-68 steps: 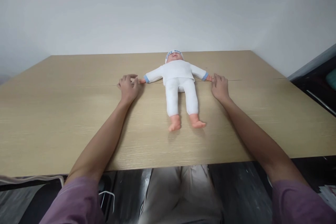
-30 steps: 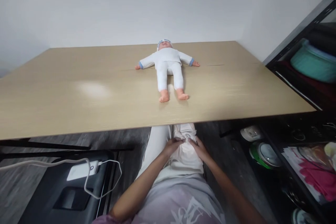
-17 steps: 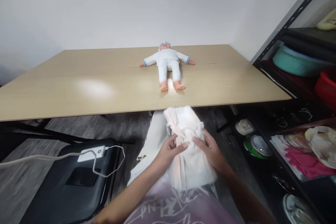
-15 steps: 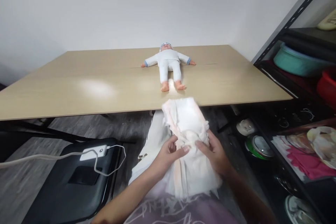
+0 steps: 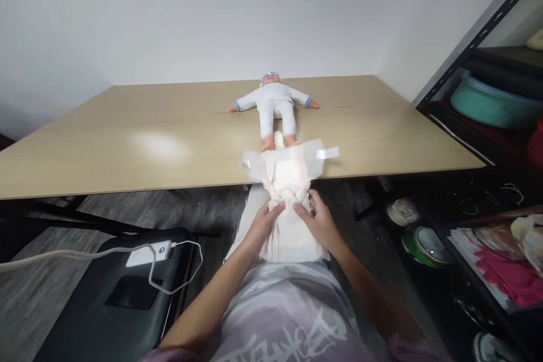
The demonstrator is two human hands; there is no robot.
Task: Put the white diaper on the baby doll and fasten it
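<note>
A white diaper (image 5: 292,181) is spread out lengthwise over my lap, its far end with the side tabs reaching above the near edge of the table (image 5: 169,169). My left hand (image 5: 268,220) pinches its left side at the middle, thumb on top. On the opposite side my right hand (image 5: 319,218) grips it the same way, with the fingers partly hidden underneath. Beyond the diaper, a baby doll (image 5: 275,99) in white clothes lies on its back on the table, feet towards me. The diaper's far end partly covers the doll's feet.
To the left, a black padded seat (image 5: 85,317) carries a white power bank (image 5: 148,253) with a cable and a dark phone (image 5: 133,292). On the right stands a shelf holding a teal basin (image 5: 496,102), pink cloth (image 5: 504,274) and several lidded containers.
The diaper has moved forward, away from my body, in both hands. Its side tabs now stick out left and right, where before they were folded in.
</note>
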